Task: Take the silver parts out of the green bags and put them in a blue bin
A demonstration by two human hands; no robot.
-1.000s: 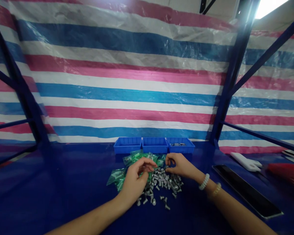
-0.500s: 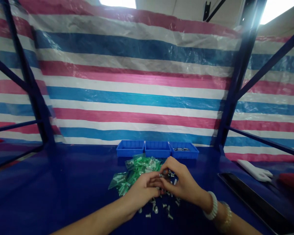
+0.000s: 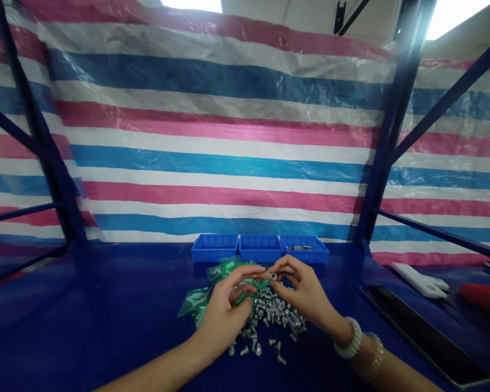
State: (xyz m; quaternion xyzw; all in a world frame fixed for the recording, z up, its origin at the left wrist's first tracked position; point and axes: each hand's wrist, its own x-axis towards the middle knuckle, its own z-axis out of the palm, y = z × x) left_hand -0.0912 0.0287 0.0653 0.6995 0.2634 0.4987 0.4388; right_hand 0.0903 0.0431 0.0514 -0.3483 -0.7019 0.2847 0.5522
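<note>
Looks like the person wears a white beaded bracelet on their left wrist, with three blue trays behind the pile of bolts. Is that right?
Not quite: the white beaded bracelet is on the right wrist, not the left, as the head view shows. The three blue trays do stand behind the pile of bolts.
</note>
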